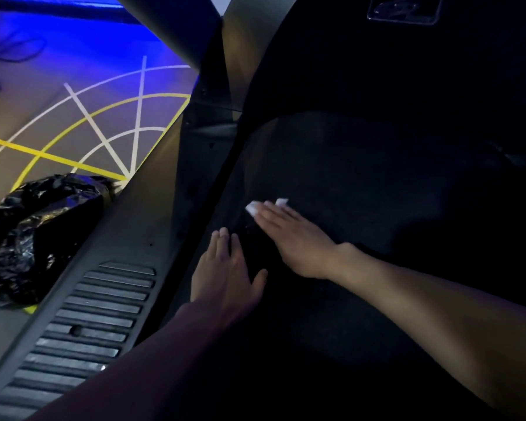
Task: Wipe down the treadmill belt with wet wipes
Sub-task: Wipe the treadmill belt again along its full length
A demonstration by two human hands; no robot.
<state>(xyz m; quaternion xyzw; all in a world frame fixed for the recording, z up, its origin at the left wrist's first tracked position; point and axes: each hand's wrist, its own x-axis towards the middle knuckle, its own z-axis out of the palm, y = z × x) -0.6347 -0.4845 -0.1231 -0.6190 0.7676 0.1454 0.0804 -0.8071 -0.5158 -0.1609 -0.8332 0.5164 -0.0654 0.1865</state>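
The black treadmill belt (362,189) fills the middle and right of the head view, dark and in shadow. My right hand (292,235) lies flat on it with straight fingers, pressing a white wet wipe (252,207) whose edges show past the fingertips. My left hand (228,271) rests flat on the belt's left edge, fingers spread and holding nothing, just below and left of the right hand.
A grey side rail (104,314) with ribbed foot treads runs along the belt's left. A crumpled black plastic bag (40,235) lies on the floor beside it. The floor (73,117) has white and yellow lines. The treadmill's upright post (176,28) rises at the top.
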